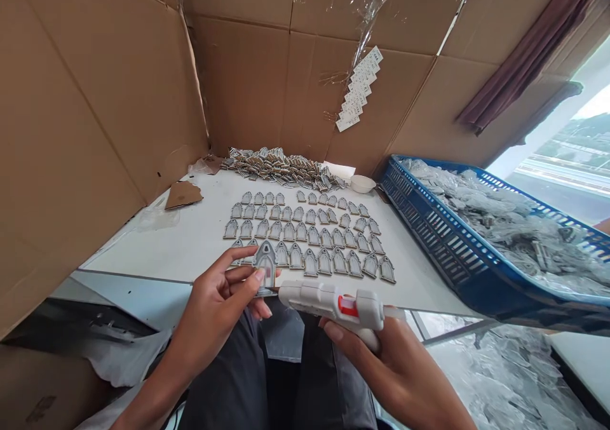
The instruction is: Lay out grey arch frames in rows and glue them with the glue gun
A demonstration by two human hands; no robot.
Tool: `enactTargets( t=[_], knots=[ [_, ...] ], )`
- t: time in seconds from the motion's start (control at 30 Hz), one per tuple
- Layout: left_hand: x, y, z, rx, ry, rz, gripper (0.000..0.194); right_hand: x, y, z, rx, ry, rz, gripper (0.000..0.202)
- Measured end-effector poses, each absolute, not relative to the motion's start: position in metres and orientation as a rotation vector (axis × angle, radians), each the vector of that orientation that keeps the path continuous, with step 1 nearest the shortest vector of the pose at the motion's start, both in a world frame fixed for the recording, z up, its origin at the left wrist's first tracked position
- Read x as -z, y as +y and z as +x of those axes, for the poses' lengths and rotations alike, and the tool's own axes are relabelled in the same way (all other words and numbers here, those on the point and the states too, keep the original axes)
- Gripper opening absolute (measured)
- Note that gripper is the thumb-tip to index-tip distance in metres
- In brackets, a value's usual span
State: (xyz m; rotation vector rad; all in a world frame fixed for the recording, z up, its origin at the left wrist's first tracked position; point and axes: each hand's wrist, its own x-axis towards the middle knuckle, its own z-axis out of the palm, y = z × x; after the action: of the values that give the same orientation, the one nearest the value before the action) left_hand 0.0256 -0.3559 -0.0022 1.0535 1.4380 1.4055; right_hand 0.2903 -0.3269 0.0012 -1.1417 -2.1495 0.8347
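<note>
Between its thumb and fingers, my left hand point(233, 287) holds a small grey arch-shaped piece point(265, 262) upright above the table's front edge. My right hand point(376, 347) is wrapped round the handle of a white glue gun point(314, 295) with a red part on its body. The gun points left, and its nozzle is at the lower edge of the held piece; whether they touch cannot be told. Beyond the hands, several rows of similar arch pieces point(312, 233) lie on the white table point(176, 246).
A heap of arch pieces point(286, 166) lies at the table's back, beside a small white bowl point(363, 183). On the right stands a blue crate point(429, 239) of plastic-wrapped items. Cardboard walls point(248, 80) enclose the back and left. A torn cardboard scrap point(183, 195) lies at left.
</note>
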Motion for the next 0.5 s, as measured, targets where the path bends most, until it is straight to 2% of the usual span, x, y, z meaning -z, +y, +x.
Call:
enactTargets(
  t=[0.5],
  knots=[
    [-0.0019,-0.3584,0.0273,-1.410,1.440,1.057,0.062,0.0034,-0.3293,0.2924,-0.690,-2.182,-1.149,0.052]
  ],
)
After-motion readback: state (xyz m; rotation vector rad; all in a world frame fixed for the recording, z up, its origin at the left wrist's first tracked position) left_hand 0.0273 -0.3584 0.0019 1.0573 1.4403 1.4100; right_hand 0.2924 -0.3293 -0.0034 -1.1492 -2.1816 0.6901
